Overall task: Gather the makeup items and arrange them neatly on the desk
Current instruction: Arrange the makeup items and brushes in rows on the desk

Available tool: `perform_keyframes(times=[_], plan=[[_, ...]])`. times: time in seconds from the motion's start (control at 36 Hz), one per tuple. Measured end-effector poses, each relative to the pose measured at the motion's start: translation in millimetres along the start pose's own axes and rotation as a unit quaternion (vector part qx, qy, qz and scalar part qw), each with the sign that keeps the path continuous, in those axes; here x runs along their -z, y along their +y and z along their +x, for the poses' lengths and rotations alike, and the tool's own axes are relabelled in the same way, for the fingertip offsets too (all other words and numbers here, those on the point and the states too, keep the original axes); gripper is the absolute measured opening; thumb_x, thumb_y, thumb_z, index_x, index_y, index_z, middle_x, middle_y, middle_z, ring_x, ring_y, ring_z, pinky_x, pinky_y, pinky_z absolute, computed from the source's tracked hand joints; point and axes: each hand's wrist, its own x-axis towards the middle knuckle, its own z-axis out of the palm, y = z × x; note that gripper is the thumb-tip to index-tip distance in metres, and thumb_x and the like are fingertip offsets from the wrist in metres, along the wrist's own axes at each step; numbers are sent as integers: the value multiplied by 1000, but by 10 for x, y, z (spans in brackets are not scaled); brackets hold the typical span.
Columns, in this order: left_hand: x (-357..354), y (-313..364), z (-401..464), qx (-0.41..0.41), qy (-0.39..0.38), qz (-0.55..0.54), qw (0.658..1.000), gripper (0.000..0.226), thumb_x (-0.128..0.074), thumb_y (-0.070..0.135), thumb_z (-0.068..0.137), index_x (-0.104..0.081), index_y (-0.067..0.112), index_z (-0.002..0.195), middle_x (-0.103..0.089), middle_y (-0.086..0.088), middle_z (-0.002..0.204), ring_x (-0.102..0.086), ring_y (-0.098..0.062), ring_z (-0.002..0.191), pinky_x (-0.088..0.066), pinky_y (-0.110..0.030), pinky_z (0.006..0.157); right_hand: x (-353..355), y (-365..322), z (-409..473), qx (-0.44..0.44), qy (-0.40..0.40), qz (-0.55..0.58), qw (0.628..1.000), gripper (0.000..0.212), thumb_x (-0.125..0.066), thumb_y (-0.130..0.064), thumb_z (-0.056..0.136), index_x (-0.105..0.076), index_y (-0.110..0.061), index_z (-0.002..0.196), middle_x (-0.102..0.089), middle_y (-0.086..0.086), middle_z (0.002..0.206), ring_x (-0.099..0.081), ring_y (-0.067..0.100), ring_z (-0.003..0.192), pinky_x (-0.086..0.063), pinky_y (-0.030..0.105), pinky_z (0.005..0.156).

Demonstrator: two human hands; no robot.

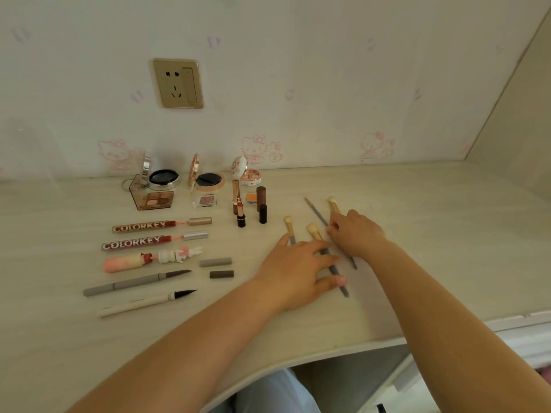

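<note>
Both my hands rest on the makeup brushes at mid-surface: my left hand lies flat, fingers spread over two grey handles, while my right hand curls its fingertips onto the thin brush just beside it. Lip glosses and compacts line up well to the left. Bare surface runs right, its front edge near my forearms.

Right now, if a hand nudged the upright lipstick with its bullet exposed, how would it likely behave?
The open lipstick stands tall on a narrow base, so a sideways nudge would probably tip it. Once down, its round body would likely roll on the smooth desk. The uncapped bullet looks soft and could smear or snap. The dark tube close beside it might get knocked too.
</note>
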Motion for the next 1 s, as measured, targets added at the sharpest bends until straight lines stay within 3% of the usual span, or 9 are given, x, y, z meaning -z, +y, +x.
perform_keyframes(times=[0.17,0.39,0.61,0.75,1.0], plan=[[27,-101,110,47,-20,5,999,57,-27,58,94,-33,29,143,-20,5,155,-26,-17,139,-7,-46,115,-35,127,-295,8,-3,-8,1000,34,-27,-37,98,-45,-19,122,-48,12,116,-49,29,106,-41,38,85],[41,-129,258,71,-5,8,997,56,-29,57,94,-36,29,141,-24,5,153,-29,-18,137,-14,-44,114,-96,186,-630,17,14,-2,1000,32,-28,-39,99,-45,-19,117,-50,8,111,-50,26,103,-43,37,84],[5,-13,347,40,-5,39,998,59,-28,62,91,-27,36,144,-21,7,154,-13,-20,142,-7,-52,115,-71,229,-649,-11,36,78,996,15,-39,-29,97,-34,-16,92,-57,8,102,-52,26,87,-35,31,69],[-28,19,357,29,-20,44,998,62,-27,65,90,-26,36,144,-19,8,155,-12,-18,143,-5,-55,114,-59,235,-635,-21,38,91,995,15,-42,-29,96,-35,-16,92,-54,4,93,-46,21,78,-36,31,67],[37,5,294,-3,-64,58,996,63,-28,63,91,-18,35,147,-12,5,158,-7,-14,145,2,-52,115,-76,220,-391,-44,64,92,993,17,-38,-32,97,-38,-15,98,-60,11,102,-50,25,81,-37,32,66]])
